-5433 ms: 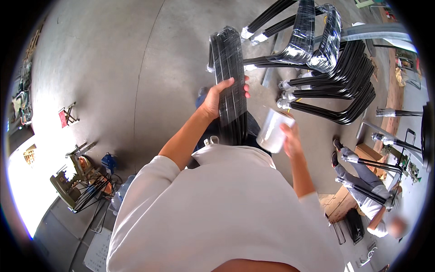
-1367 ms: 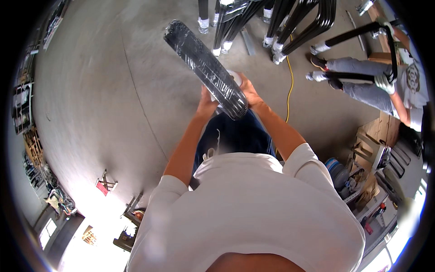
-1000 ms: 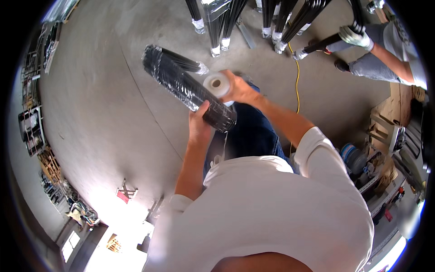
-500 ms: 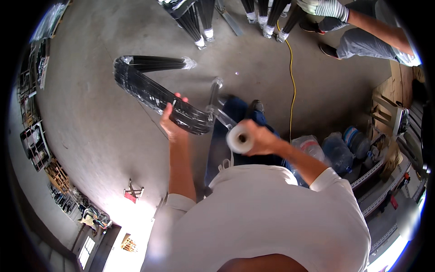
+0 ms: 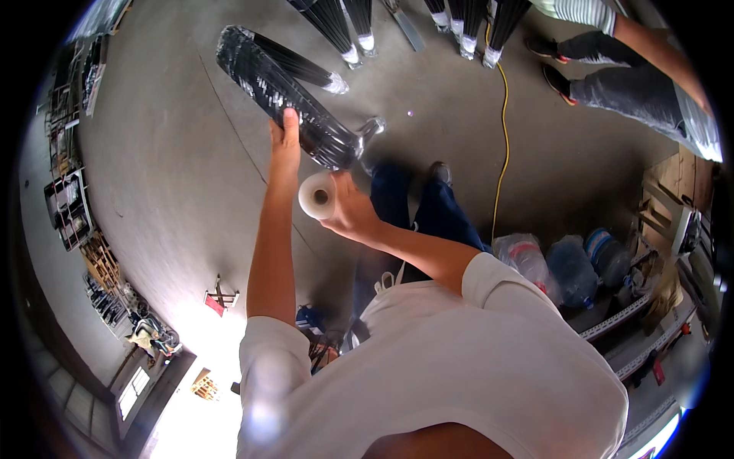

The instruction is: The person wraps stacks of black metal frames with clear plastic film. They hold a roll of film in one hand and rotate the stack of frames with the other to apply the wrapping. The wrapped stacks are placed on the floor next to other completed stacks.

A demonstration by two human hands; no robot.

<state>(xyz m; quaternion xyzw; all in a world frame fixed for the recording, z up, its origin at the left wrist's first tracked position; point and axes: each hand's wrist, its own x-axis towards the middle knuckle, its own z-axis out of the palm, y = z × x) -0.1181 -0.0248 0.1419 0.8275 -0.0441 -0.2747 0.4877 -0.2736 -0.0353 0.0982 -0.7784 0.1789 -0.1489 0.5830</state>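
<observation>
A bundle of black bars [image 5: 287,92], bent and wrapped in clear film, slants before me from the upper left toward my legs. My left hand [image 5: 286,141] is closed on its near side, thumb on top. One leg of the bundle, its tip capped in film [image 5: 335,83], points right; the other wrapped leg [image 5: 371,130] sticks out at the near end. In my right hand [image 5: 352,206] is a roll of clear stretch film [image 5: 316,196], its hollow core facing me. The roll is just below the bundle's near corner; whether film runs between them cannot be made out.
More wrapped black bundles [image 5: 497,30] stand at the far side beside a metal strip [image 5: 405,29]. A person in a striped glove [image 5: 585,11] works at the upper right. A yellow cable [image 5: 505,145] crosses the floor. Large plastic bottles [image 5: 569,268] stand at right by metal shelving [image 5: 619,317].
My right hand has carried the film roll left, from beside my leg to under the bundle's near end. My left hand and the bundle have moved farther away, and the bundle slants more steeply.
</observation>
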